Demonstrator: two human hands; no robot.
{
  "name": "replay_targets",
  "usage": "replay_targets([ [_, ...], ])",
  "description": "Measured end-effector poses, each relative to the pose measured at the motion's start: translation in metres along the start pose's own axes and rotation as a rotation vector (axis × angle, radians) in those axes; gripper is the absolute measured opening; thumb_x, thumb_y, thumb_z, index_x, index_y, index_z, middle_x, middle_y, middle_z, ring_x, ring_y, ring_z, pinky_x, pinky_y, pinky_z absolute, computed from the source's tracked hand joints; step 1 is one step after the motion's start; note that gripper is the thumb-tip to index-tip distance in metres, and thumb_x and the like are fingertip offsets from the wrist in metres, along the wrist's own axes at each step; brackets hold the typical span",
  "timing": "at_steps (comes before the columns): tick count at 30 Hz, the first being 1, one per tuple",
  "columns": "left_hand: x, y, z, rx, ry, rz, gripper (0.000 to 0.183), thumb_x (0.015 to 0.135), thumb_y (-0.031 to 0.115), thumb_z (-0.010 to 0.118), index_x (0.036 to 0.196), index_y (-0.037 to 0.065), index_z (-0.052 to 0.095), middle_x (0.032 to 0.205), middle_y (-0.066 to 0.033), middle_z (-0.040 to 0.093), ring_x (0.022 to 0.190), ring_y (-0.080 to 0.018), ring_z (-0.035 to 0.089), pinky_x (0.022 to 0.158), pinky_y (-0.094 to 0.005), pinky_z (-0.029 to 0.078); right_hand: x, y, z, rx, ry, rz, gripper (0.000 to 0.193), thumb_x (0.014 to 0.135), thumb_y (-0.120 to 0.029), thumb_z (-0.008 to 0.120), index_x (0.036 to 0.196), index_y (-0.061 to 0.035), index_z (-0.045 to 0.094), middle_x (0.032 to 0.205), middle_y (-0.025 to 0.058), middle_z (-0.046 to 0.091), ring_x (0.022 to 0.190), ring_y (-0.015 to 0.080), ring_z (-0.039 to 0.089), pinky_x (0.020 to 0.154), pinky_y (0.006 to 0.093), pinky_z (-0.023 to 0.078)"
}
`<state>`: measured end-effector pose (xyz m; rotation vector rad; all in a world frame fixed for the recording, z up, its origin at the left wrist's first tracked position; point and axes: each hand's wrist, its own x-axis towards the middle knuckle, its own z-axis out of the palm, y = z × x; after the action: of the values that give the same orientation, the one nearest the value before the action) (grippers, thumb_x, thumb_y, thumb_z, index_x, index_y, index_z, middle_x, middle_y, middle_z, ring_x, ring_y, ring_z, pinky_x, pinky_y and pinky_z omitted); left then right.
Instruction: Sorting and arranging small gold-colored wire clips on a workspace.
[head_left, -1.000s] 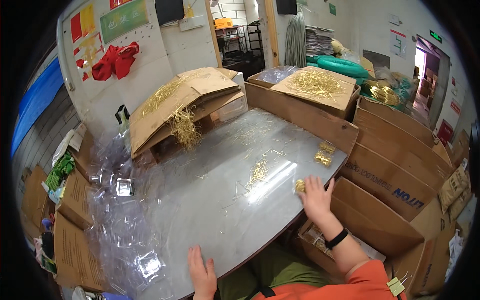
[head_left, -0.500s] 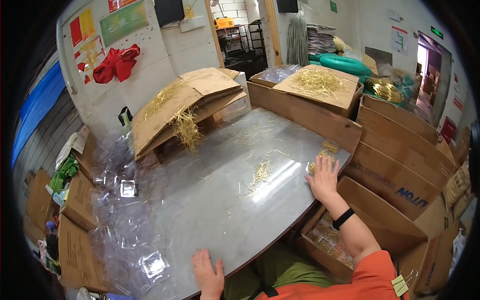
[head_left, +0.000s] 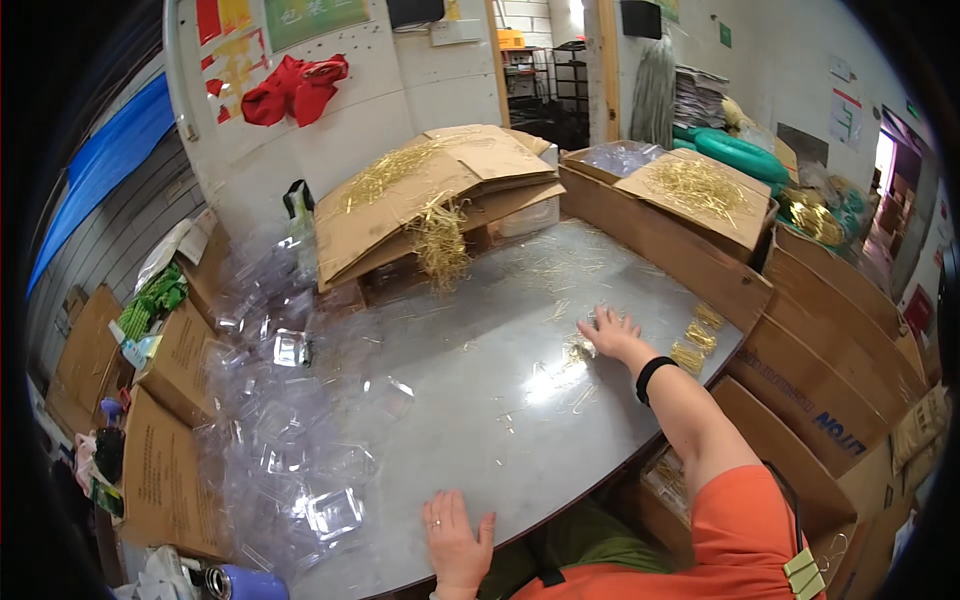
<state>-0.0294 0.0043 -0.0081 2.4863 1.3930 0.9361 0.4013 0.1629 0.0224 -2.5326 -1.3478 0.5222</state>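
On the grey tabletop (head_left: pixel 445 425), right hand (head_left: pixel 609 333) spreads its fingers over loose gold wires (head_left: pixel 577 351); left hand (head_left: pixel 457 538), fingers extended, rests well apart near the edge.

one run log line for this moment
left hand: open on grey table | right hand: spread at loose gold wires | three gold bundles: near table's right edge

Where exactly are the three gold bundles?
In the head view, the gold bundles lie near the right edge of the grey table, right of the right hand, close to the long cardboard panel.
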Motion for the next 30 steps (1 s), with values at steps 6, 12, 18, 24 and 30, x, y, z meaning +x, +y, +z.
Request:
replay_targets([
  [6,0.001,0.003,-0.005,0.098,-0.097,0.016,0.089,0.088,0.053,0.071,0.139,-0.014,0.045,0.141,-0.0318,0.049,0.137,-0.0478,0.041,0.117,-0.0594,0.029,-0.070,-0.053,0.054,-0.255,-0.103,-0.432,0.088,0.098,-0.073,0.031,0.164,-0.0152,0.021,0.170,0.0173,0.010,0.155,0.0471,0.002,0.124,0.0614,0.001],
  [12,0.006,0.004,-0.001,0.234,-0.211,0.021,0.106,0.086,0.066,0.065,0.144,-0.018,0.036,0.149,-0.0332,0.043,0.145,-0.0457,0.033,0.120,-0.0596,0.022,-0.062,-0.058,0.040,-0.100,0.039,-0.228,0.092,0.098,-0.071,0.037,0.163,-0.0081,0.017,0.168,0.0257,0.009,0.154,0.0507,0.004,0.124,0.0608,0.005],
  [18,0.010,0.005,-0.003,0.179,-0.229,-0.017,0.107,0.086,0.063,0.067,0.147,-0.018,0.033,0.151,-0.0339,0.038,0.146,-0.0466,0.030,0.121,-0.0595,0.018,0.006,-0.006,0.006,-0.028,0.239,0.393,0.097,0.096,-0.070,0.046,0.159,0.0008,0.024,0.167,0.0279,0.013,0.153,0.0518,0.008,0.125,0.0544,0.009],
  [24,0.012,0.008,-0.004,0.210,-0.274,-0.011,0.106,0.086,0.065,0.065,0.146,-0.017,0.035,0.153,-0.0331,0.037,0.146,-0.0457,0.030,0.121,-0.0593,0.018,-0.031,-0.027,0.037,-0.072,0.013,0.043,0.100,0.096,-0.071,0.044,0.154,0.0097,0.027,0.162,0.0315,0.022,0.150,0.0505,0.017,0.124,0.0543,0.014],
  [30,0.008,0.005,-0.005,0.208,-0.280,-0.004,0.097,0.089,0.061,0.064,0.145,-0.015,0.039,0.154,-0.0318,0.038,0.148,-0.0455,0.028,0.120,-0.0608,0.018,-0.183,-0.051,0.088,-0.105,-0.045,-0.637,0.095,0.099,-0.063,0.047,0.152,0.0129,0.026,0.161,0.0352,0.021,0.152,0.0489,0.015,0.125,0.0548,0.014],
])
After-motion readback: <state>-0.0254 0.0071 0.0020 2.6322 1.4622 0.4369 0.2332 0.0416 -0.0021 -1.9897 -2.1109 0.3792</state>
